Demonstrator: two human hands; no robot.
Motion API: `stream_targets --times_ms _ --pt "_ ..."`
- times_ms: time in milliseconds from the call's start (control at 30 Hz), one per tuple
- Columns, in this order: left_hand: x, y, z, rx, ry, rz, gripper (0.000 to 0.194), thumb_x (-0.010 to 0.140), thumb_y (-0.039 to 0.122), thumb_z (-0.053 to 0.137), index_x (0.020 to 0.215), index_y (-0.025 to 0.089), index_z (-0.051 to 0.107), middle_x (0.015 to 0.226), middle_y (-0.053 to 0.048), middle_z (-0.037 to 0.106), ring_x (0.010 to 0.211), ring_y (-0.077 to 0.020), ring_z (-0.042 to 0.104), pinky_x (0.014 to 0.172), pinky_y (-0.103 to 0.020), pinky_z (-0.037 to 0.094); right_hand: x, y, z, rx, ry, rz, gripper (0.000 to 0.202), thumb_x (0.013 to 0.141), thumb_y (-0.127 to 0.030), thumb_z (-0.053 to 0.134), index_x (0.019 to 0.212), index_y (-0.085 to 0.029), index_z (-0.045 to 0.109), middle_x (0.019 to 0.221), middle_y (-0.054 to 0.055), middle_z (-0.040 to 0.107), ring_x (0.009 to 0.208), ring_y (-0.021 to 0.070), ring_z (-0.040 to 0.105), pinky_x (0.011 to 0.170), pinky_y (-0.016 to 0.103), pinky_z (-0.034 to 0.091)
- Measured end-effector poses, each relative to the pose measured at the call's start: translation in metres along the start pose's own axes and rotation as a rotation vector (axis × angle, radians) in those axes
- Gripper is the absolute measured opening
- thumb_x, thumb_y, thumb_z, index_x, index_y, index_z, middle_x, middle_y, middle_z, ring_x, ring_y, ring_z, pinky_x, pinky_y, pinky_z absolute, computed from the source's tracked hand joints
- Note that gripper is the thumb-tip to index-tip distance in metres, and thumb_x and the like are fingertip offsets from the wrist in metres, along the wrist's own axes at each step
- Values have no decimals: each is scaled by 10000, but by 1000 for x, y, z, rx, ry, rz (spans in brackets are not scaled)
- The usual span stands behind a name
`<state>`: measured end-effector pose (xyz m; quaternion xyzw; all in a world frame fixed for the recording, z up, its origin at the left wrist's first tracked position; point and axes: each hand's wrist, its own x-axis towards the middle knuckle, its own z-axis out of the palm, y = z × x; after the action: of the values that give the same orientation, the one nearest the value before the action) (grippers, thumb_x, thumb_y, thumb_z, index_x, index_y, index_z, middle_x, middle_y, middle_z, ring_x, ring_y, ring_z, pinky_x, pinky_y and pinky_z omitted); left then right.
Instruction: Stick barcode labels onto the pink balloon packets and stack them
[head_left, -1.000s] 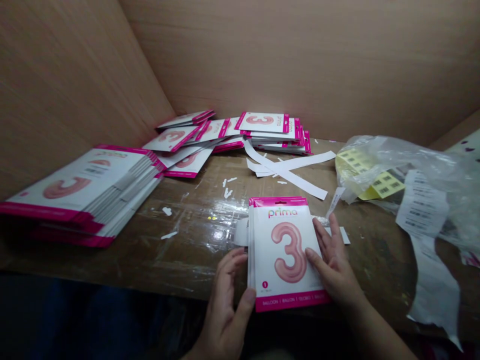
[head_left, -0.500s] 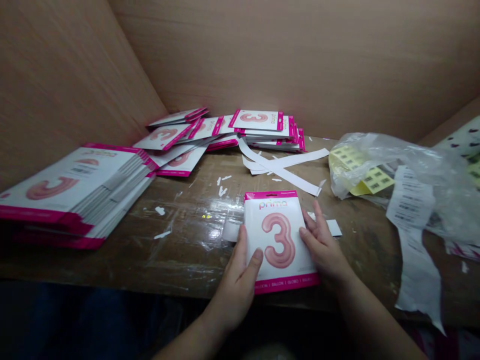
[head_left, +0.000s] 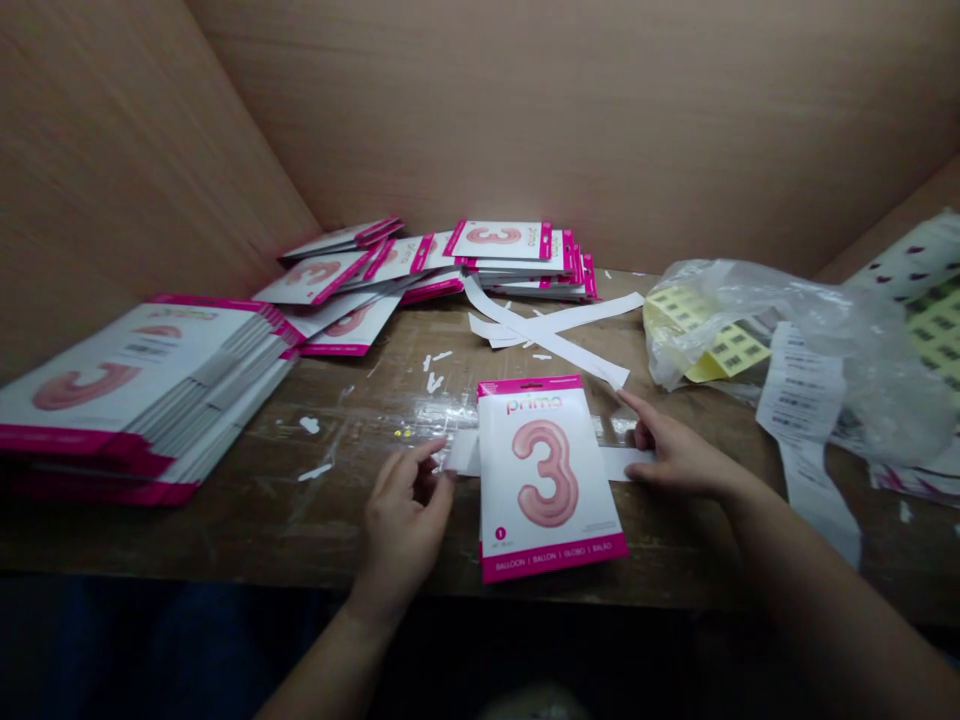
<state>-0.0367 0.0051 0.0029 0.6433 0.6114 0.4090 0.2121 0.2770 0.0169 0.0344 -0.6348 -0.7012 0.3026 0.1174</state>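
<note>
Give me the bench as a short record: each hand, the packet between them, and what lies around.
left hand: at the left end of the white strip, grip unclear
right hand: at the strip, right of the packet
packet: pink 3 balloon, face up, lying across the strip
left side: stacked packets
back: piled packets, crossed strips
right side: plastic bag, yellow label sheet

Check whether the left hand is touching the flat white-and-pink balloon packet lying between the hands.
Apart. The head view shows a gap of brown tabletop between the left hand and the packet's left edge.
</note>
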Motion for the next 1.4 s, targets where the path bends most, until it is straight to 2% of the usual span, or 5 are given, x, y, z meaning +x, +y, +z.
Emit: stream_targets --times_ms 367,633,867,1100,1400 --pt "13 -2 -3 100 66 -14 139 793 322 571 855 199 588 767 -4 614 695 -163 587 652 -279 474 -22 -2 -2 265 214 140 836 699 -188 590 1429 -189 183 654 -43 539 556 152 551 548 285 445" --pt "2 28 7 197 1 457 55 829 183 521 809 191 571 721 -11 597 679 -149 574 635 -251 448 -11 -64 15 321 513 17 802 724 -218 588 1417 -241 185 623 -46 560 519 156 539 503 281 424" --pt "12 48 36 419 -163 581 216 851 164 443 679 177 573 673 -44 561 653 -188 529 610 -305 432 8 -98 56 27 535 -23 740 801 -209 504 1444 -181 138 641 10 603 568 214 569 568 348 454" --pt "-9 29 26 356 -174 549 351 864 282 471 1179 152 555 1192 -158 566 1136 -299 494 951 -453 393 -26 -69 62 -154 379 -383 720 835 -283 548 1438 -225 157 1206 98 585 1190 279 459 1037 537 264" --pt "-27 18 28 466 -268 621 485 889 228 390 1341 62 331 1367 -185 436 1296 -294 358 1048 -542 261 -24 -47 65 -145 258 -526 651 850 -259 494 1421 -154 200 1434 128 342 1314 243 327 1095 523 189"
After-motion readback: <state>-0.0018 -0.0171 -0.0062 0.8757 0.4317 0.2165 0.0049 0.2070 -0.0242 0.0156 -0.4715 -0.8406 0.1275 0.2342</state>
